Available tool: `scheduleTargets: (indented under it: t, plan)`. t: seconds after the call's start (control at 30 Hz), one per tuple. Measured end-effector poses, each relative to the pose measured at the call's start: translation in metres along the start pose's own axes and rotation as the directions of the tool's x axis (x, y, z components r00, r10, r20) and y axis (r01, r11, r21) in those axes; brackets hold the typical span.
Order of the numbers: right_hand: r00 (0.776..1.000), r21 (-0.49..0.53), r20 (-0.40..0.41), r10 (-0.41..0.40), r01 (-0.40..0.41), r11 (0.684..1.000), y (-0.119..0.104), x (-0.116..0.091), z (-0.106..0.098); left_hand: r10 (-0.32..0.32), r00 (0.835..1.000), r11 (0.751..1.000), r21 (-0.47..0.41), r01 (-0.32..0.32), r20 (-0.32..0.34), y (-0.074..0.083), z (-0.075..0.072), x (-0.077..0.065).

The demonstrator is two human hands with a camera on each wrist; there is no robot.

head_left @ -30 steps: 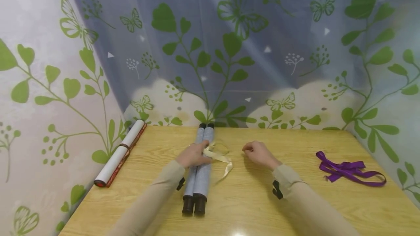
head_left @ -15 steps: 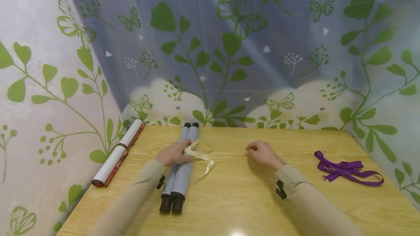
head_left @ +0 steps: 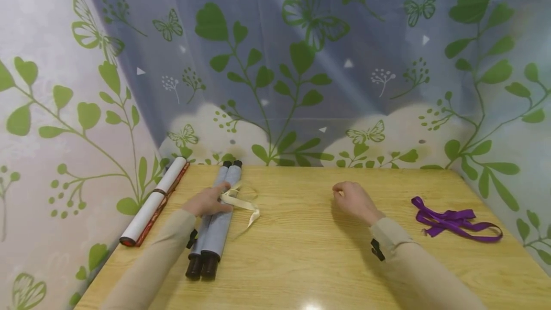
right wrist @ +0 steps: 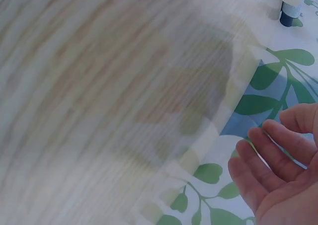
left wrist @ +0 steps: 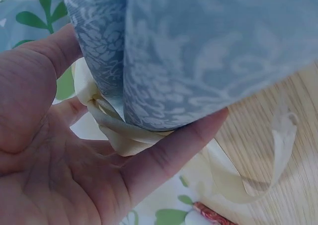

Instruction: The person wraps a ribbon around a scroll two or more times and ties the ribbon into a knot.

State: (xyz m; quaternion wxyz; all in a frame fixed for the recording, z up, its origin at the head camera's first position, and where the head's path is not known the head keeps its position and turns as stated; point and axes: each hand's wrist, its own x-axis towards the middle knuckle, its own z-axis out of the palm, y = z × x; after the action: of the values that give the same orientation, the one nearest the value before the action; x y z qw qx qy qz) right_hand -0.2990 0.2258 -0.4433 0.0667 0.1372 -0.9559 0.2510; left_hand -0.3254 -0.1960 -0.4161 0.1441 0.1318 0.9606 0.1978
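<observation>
Blue scroll (head_left: 216, 236), two rolls side by side, lies left of centre on the table (head_left: 292, 248), far ends at the back edge and angled a little rightward. Pale floral pattern visible from the left wrist. Dark knobs (head_left: 209, 267) at both ends. Cream ribbon (head_left: 241, 202) looped round the rolls near mid-length; loose tail trails right onto the wood. Left hand (head_left: 208, 201) grips both rolls at the ribbon, thumb and fingers to either side. Right hand (head_left: 355, 202) well apart, over bare wood right of centre, fingers together and loosely bent, grasping nothing. Beige sleeves (head_left: 152, 252) on both arms. White scroll (head_left: 142, 221), red-edged, along the table's left side, bound by a brown tie (head_left: 160, 192). Purple ribbon (head_left: 447, 219) in a loose heap at right. Behind: leaf-and-butterfly curtain (head_left: 310, 85).
</observation>
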Motion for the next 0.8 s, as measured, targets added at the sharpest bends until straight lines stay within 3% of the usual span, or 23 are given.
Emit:
scheduleTargets:
  t: [0.17, 0.3, 0.6, 0.8]
  plan:
    - [1.0, -0.094, -0.017, 0.008, -0.01, 0.995, 0.003, -0.003, -0.005, 0.021, 1.0, 1.0, 0.005, -0.021, 0.0, -0.007, -0.005, -0.003]
    - [0.999, -0.159, 0.005, -0.037, 0.037, 0.987, 0.004, -0.011, -0.007, 0.034, 0.999, 0.999, 0.015, -0.034, -0.008, -0.015, -0.008, -0.005]
    - [0.997, -0.191, 0.055, -0.057, 0.066, 0.979, 0.017, -0.03, -0.013, 0.033, 0.999, 0.998, 0.062, -0.033, 0.005, -0.039, -0.018, -0.01]
    - [0.995, -0.235, 0.061, -0.076, 0.088, 0.968, 0.021, -0.035, -0.016, -0.001, 1.0, 0.995, 0.101, -0.001, 0.02, -0.048, -0.028, -0.016]
